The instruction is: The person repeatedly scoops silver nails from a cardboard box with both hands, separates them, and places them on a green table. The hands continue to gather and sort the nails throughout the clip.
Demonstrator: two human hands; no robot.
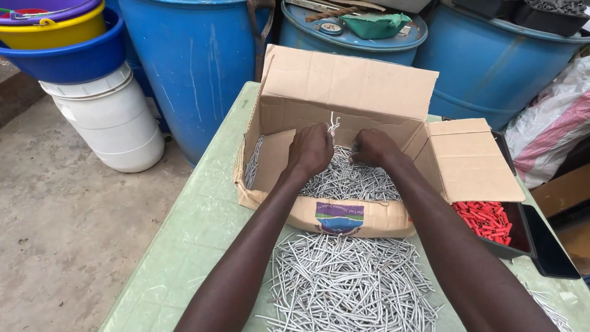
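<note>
Both my hands reach into an open cardboard box on a pale green table. The box holds a heap of thin grey metal wire pieces. My left hand is closed around a small bundle of these pieces, whose tips stick up above the fingers. My right hand is closed too, knuckles up, resting on the heap just right of the left hand; what it grips is hidden. A second large pile of the same wire pieces lies on the table in front of the box, between my forearms.
A black tray of red plastic plugs sits right of the box, with a dark phone beside it. Blue drums stand behind the table, a white bucket and stacked coloured basins at left. Bags lie at far right.
</note>
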